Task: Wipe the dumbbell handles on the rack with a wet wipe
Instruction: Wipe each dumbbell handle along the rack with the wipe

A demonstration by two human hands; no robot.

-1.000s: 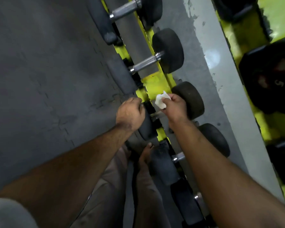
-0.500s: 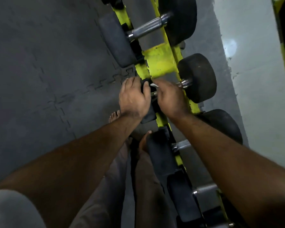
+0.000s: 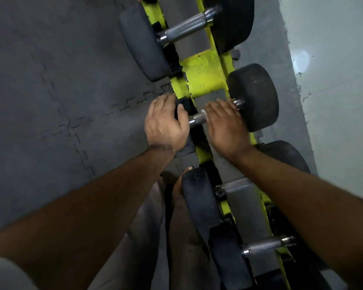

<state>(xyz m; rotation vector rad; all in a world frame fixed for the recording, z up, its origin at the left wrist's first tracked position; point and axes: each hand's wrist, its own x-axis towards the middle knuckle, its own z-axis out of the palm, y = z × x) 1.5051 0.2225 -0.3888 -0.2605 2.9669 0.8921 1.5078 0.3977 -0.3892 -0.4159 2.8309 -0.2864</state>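
On a yellow-green rack (image 3: pixel 203 74) above grey floor mats (image 3: pixel 50 97), a dumbbell handle (image 3: pixel 197 119) is gripped by the right hand (image 3: pixel 224 124), fingers curled over it, with a sliver of white wet wipe (image 3: pixel 203 112) seen at the fingertips. The dumbbell's near black end (image 3: pixel 186 146) is clasped by the left hand (image 3: pixel 166 124). Neighbouring dumbbells (image 3: pixel 184 28) are seated along the rack on both sides.
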